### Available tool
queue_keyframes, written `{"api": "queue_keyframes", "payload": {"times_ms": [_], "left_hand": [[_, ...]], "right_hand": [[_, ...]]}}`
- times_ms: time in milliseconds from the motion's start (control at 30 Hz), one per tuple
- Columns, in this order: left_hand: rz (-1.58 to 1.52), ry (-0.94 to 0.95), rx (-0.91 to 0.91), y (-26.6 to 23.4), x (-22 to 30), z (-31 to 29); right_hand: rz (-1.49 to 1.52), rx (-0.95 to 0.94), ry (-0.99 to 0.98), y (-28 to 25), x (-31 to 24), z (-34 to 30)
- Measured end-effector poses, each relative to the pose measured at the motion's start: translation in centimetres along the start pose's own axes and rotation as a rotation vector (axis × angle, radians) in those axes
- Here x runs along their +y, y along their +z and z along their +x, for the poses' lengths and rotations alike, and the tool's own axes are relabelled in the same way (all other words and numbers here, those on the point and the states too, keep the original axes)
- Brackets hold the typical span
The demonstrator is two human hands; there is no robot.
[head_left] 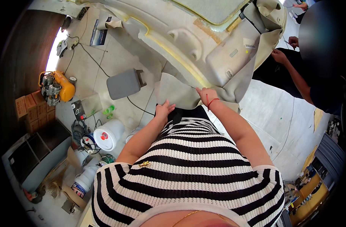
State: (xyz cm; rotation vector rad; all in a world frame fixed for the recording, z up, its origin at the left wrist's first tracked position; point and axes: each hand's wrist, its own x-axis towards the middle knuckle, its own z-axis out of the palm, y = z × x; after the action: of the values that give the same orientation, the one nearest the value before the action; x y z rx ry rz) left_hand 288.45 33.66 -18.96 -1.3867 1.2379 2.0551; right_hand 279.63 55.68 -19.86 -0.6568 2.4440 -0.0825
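Note:
A large moulded panel, likely a vehicle headliner, spans the upper middle with a yellowish strip along its near edge. Grey-beige fabric hangs from that edge toward my body. My right hand, with a red cord at the wrist, pinches the fabric close against the panel's edge, index finger and thumb forward. Lower and to the left, my left hand grips the fabric's loose near corner. The fingertips under the cloth are hidden. More fabric is folded over the panel's right side.
A grey stool stands left of the panel, with a black cable running past it. An orange compressor, stacked boxes and white buckets stand further left. At right, a co-worker's hand holds the fabric's far side.

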Motion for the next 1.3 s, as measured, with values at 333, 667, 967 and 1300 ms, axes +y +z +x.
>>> {"api": "queue_keyframes", "payload": {"times_ms": [333,667,967,1300], "left_hand": [[0.039,0.002,0.087,0.0,0.1,0.3],[0.052,-0.062,0.050,0.6,0.7,-1.2],[0.030,-0.050,0.004,-1.1,-0.2,-0.7],[0.057,-0.077,-0.037,-1.5,-0.1,-1.0]], "right_hand": [[0.022,-0.010,-0.012,1.1,2.4,-2.2],[0.094,-0.016,0.121,3.3,0.2,-1.7],[0.093,0.015,0.094,2.8,0.8,-3.5],[0.035,-0.062,0.031,2.7,0.1,-0.8]]}}
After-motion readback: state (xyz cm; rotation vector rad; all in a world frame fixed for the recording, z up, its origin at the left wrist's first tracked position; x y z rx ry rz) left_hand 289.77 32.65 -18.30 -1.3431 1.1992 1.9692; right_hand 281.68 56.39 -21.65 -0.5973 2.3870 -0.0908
